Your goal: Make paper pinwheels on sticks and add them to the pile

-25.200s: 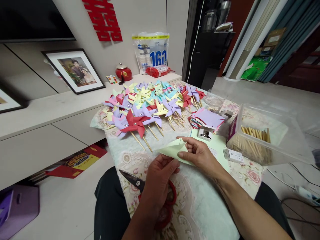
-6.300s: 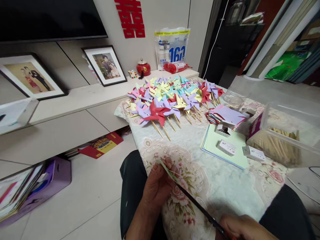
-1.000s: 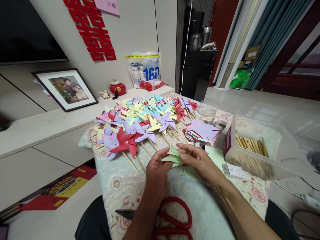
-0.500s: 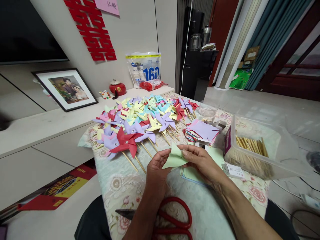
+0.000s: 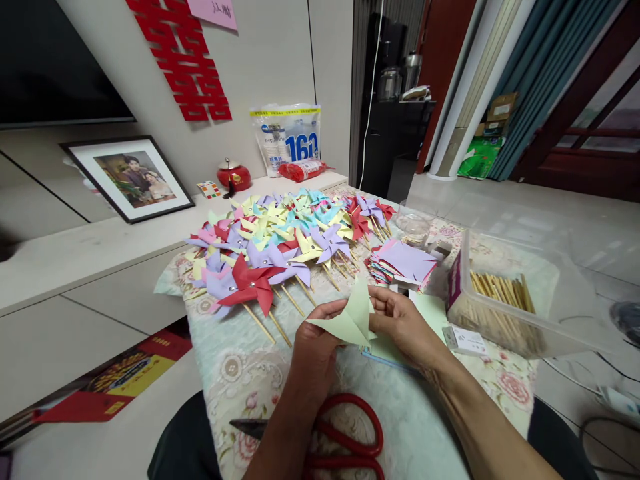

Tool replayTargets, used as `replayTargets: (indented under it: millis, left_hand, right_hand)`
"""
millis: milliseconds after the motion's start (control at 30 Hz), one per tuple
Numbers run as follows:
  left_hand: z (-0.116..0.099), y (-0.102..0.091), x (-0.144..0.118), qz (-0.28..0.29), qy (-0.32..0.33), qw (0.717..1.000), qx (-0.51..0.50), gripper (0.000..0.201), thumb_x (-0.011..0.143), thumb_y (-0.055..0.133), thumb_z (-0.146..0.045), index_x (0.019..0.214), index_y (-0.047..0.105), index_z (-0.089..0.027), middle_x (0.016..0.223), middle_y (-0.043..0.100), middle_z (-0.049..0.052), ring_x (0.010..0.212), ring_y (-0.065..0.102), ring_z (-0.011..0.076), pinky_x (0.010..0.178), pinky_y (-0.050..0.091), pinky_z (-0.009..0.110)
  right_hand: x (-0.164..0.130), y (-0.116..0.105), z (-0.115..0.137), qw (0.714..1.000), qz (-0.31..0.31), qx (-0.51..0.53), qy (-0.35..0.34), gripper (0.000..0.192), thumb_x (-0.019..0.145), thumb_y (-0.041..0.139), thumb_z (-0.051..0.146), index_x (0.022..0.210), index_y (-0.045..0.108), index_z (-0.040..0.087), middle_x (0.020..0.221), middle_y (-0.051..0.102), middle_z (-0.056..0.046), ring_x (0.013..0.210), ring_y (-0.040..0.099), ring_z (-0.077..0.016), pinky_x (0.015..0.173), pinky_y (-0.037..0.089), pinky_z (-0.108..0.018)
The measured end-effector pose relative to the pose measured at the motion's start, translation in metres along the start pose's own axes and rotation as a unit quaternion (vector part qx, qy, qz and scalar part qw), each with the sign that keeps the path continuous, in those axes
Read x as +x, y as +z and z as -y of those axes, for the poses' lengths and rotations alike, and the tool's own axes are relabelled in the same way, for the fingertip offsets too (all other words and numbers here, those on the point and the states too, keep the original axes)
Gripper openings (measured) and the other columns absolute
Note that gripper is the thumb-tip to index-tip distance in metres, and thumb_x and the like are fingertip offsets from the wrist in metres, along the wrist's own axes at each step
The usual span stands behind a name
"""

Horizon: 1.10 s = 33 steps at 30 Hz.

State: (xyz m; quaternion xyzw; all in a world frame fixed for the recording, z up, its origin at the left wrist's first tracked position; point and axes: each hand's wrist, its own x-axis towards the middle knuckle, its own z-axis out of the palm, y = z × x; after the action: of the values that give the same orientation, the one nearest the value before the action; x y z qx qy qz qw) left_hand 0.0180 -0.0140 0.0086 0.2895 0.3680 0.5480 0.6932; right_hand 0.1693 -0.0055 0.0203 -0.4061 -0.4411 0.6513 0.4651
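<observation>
Green paper (image 5: 350, 320) above table's near edge

Hands: left hand (image 5: 313, 337) & right hand (image 5: 403, 323) pinch green paper (image 5: 350, 319) above table (image 5: 240, 373).
Near: red scissors (image 5: 345, 443) by left wrist.
Behind: pinwheels (image 5: 285, 243), paper stack (image 5: 407, 260), stick box (image 5: 505, 297) at right.
</observation>
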Motion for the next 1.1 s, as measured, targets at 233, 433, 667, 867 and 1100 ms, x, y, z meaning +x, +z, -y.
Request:
replayTargets:
  millis: [233, 433, 667, 867, 1100]
  left_hand:
    - [0.009, -0.005, 0.002, -0.016, 0.015, 0.999, 0.045, 0.032, 0.062, 0.088, -0.026, 0.090, 0.076, -0.016, 0.079, 0.076, 0.004, 0.068, 0.066, 0.0169, 0.066, 0.050, 0.027]
    - [0.006, -0.003, -0.001, 0.005, 0.006, 1.000, -0.013, 0.025, 0.074, 0.082, -0.031, 0.094, 0.075, -0.016, 0.081, 0.076, 0.004, 0.077, 0.070, 0.0202, 0.071, 0.053, 0.029]
    - [0.002, -0.006, -0.003, 0.029, -0.030, 0.999, -0.020, 0.034, 0.074, 0.082, -0.029, 0.105, 0.075, -0.015, 0.096, 0.078, 0.007, 0.082, 0.070, 0.0215, 0.071, 0.053, 0.030]
    - [0.012, -0.013, -0.001, 0.043, -0.082, 0.994, 0.054, 0.021, 0.068, 0.087, -0.029, 0.074, 0.073, -0.015, 0.064, 0.069, 0.001, 0.057, 0.059, 0.0139, 0.061, 0.048, 0.026]
    - [-0.001, -0.007, -0.005, 0.033, -0.091, 0.995, 0.007, 0.036, 0.072, 0.082, -0.039, 0.096, 0.077, -0.012, 0.079, 0.077, 0.009, 0.071, 0.069, 0.0223, 0.065, 0.052, 0.030]
  right_hand:
    - [-0.004, 0.005, 0.005, 1.000, 0.017, 0.022, -0.001, 0.045, 0.073, 0.079, 0.022, 0.116, 0.070, 0.023, 0.093, 0.078, -0.002, 0.081, 0.072, -0.0215, 0.073, 0.053, -0.032]
    - [-0.006, 0.008, 0.007, 0.998, 0.052, 0.018, 0.007, 0.047, 0.071, 0.082, 0.025, 0.116, 0.070, 0.019, 0.100, 0.077, -0.005, 0.083, 0.071, -0.0210, 0.078, 0.053, -0.034]
    - [-0.003, -0.008, 0.003, 0.992, -0.092, -0.027, -0.083, 0.068, 0.072, 0.086, 0.032, 0.134, 0.059, 0.021, 0.111, 0.069, -0.005, 0.100, 0.063, -0.0191, 0.088, 0.050, -0.032]
    - [-0.005, -0.017, 0.006, 0.991, -0.066, -0.091, -0.069, 0.067, 0.073, 0.084, 0.035, 0.133, 0.059, 0.020, 0.090, 0.067, -0.002, 0.078, 0.062, -0.0167, 0.070, 0.047, -0.030]
    - [-0.006, -0.015, 0.006, 0.994, -0.043, -0.103, -0.006, 0.065, 0.073, 0.082, 0.034, 0.132, 0.059, 0.017, 0.081, 0.065, 0.001, 0.071, 0.061, -0.0161, 0.065, 0.045, -0.030]
